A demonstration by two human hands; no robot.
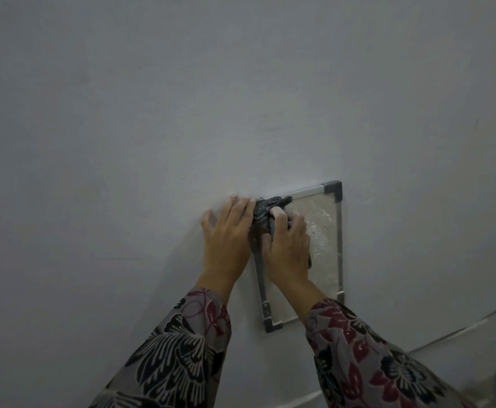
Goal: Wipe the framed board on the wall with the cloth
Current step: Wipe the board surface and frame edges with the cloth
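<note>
Partly hidden board (323,231): R hand (288,254) grips cloth (265,209) at top-left; L hand (226,242) flat beside.

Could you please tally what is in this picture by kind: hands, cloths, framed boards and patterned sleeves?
Hands: 2, left hand and right hand
Cloths: 1, the cloth
Framed boards: 1, the framed board
Patterned sleeves: 2, left sleeve and right sleeve
Total: 6

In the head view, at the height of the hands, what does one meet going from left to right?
wall → left hand → cloth → right hand → framed board
</note>
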